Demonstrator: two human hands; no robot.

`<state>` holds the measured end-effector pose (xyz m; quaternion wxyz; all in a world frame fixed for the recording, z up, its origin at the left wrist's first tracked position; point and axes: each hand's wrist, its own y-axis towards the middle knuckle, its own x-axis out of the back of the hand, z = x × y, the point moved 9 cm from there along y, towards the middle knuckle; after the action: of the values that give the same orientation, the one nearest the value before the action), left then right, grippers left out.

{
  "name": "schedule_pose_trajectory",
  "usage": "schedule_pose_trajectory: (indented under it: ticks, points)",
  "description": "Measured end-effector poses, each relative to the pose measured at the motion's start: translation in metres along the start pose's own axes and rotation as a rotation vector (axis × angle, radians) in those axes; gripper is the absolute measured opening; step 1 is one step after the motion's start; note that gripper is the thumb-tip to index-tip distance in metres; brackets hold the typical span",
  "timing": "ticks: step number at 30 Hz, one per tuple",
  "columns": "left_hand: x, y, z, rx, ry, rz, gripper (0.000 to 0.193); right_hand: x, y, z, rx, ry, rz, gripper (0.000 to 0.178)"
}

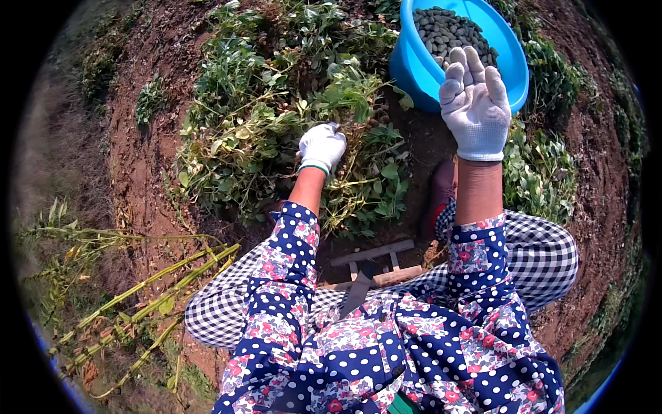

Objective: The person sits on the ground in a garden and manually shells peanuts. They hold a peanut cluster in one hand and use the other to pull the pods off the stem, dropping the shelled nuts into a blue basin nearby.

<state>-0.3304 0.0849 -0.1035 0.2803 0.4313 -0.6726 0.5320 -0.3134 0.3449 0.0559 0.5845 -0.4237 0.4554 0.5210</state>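
White work gloves cover both my hands. My left hand (323, 148) is closed in the pile of uprooted peanut plants (241, 131), gripping the stems of one peanut plant (355, 110); the glove hides the exact grip. Pods and roots show among the leaves just right of this hand. My right hand (476, 110) is raised with its palm up and fingers spread, holding nothing. It overlaps the near rim of a blue basin (410, 76) in this view. Many greyish peanut pods (452, 31) lie inside the basin.
A low wooden stool (403, 274) stands between my bent legs. My shoe (441, 190) rests on brown soil (138, 186), beside the plants. More leafy plants (541, 172) lie at the right, and long yellow-green stalks (165, 293) spread at the lower left.
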Motion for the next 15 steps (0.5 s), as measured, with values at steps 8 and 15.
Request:
schedule_pose_trajectory:
  ticks: [8, 15]
  points:
    - [0.036, -0.152, -0.117, -0.778, 0.382, -0.483, 0.017, -0.041, -0.065, -0.116, -0.345, -0.947, 0.264, 0.059]
    - [0.102, -0.219, -0.067, -0.918, 0.011, -0.484, 0.017, 0.006, -0.186, -0.170, -0.715, -1.150, 0.330, 0.064]
